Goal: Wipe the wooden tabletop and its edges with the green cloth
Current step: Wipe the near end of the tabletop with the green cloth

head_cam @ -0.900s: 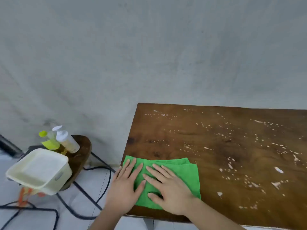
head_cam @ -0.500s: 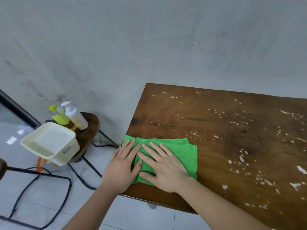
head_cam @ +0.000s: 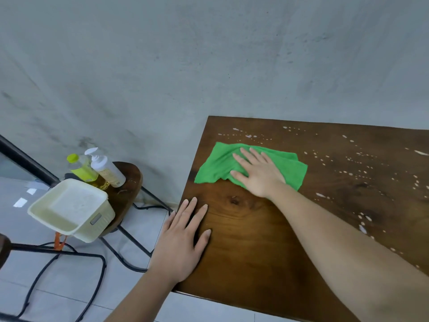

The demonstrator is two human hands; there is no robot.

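The green cloth (head_cam: 250, 165) is pressed flat under the right hand (head_cam: 258, 174), whose fingers are spread and not gripping, near the far left corner of the wooden tabletop (head_cam: 267, 240). The left hand (head_cam: 183, 240) is laid palm-down and unclenched on bare wood at the left edge, nearer the body than the cloth and apart from it. White specks (head_cam: 362, 173) are scattered to the right of the right hand.

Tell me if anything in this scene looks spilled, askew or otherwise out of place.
Yes. Whitish droplets and splatters speckle the wooden tabletop, mostly its far and right parts, beyond the green cloth. On the small stool to the left, a cream tub sits tilted and overhangs the seat edge.
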